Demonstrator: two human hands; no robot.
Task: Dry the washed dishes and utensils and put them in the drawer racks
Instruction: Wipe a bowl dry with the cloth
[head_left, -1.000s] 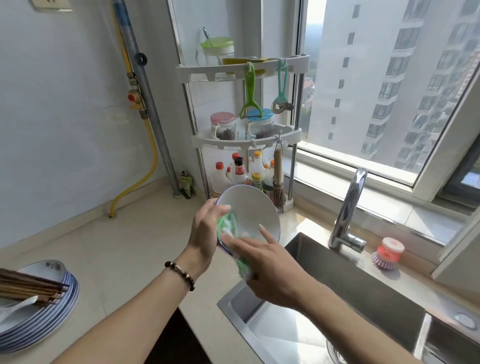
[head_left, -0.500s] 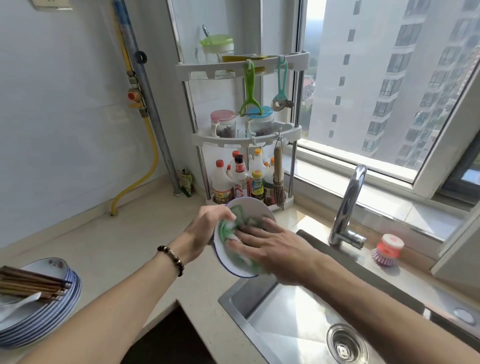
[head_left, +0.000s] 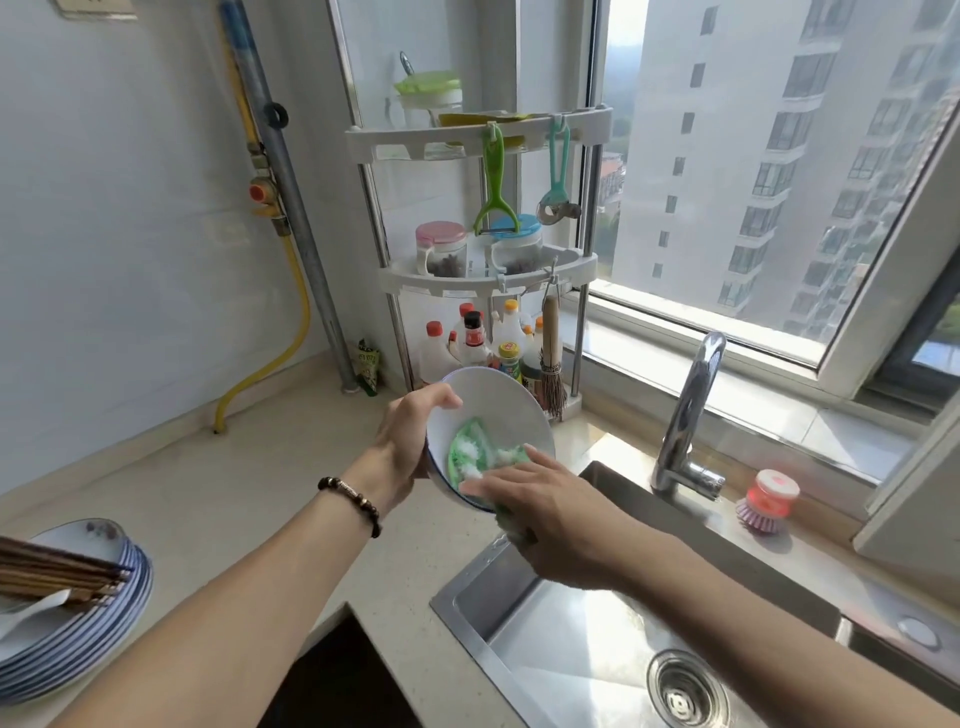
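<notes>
My left hand grips the left rim of a white plate with a blue edge, held tilted above the counter beside the sink. My right hand presses a green and white cloth against the plate's lower inside face. At the far left stands a stack of blue-rimmed plates with brown chopsticks and a white spoon lying on top.
A steel sink with a drain lies below my right arm, its tap behind it. A pink dish brush sits on the ledge. A corner rack holds jars, bottles and hanging tools. A dark opening shows under the counter edge.
The plate tipped back so its inside faces up more. My right hand slid the cloth from the plate's middle down to its lower edge.
</notes>
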